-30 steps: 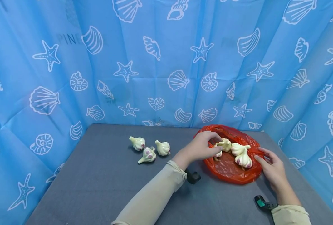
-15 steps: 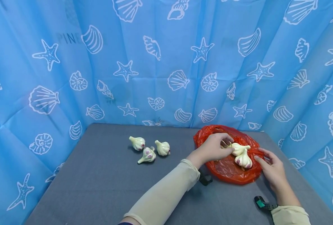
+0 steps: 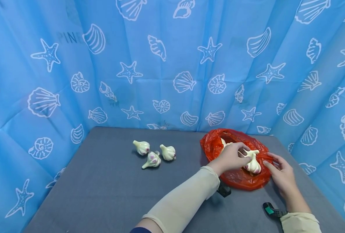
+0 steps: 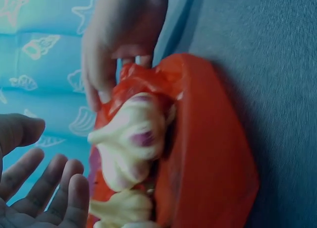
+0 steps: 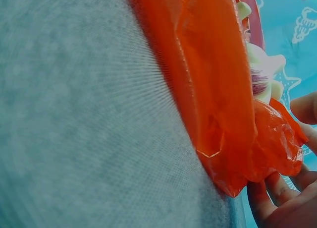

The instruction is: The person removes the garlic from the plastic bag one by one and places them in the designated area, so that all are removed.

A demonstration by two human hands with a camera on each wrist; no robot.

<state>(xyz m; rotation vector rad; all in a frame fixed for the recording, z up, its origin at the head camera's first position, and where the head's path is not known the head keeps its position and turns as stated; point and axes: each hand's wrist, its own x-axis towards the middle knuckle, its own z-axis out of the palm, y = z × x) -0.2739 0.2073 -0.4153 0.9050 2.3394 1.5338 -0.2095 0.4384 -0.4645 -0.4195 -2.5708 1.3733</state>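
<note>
1. A big blue curtain [image 3: 172, 64] with white shells and starfish hangs behind the tabletop and down both its sides.
2. The gray tabletop [image 3: 102, 194] has a soft cloth look.
3. A red bag [image 3: 243, 184] sits near the tabletop's far right corner, with its mouth wide open.
4. The person's left sleeve [image 3: 187, 200] is pale and reaches from the near edge toward the bag. The right sleeve [image 3: 300, 223] is pale too and lies by the right edge.
5. The left hand [image 3: 231, 158] is over the bag. Its fingers are spread and softly bent, the thumb is well apart from them, and it has hold of nothing. I can't tell if a fingertip touches the garlic.
6. The right hand [image 3: 283, 174] pinches the bag's rim on the side by the tabletop's right edge, fingers and thumb bent around the crinkly red plastic.
7. A black gadget [image 3: 272, 211] is by the right wrist. Another one peeks out under the left wrist.
8. Garlic bulbs [image 3: 253, 166], creamy with purple spots, are inside the bag. Two touch each other.
9. Three loose bulbs [image 3: 168, 152] lie close together left of the middle, toward the far edge.
</note>
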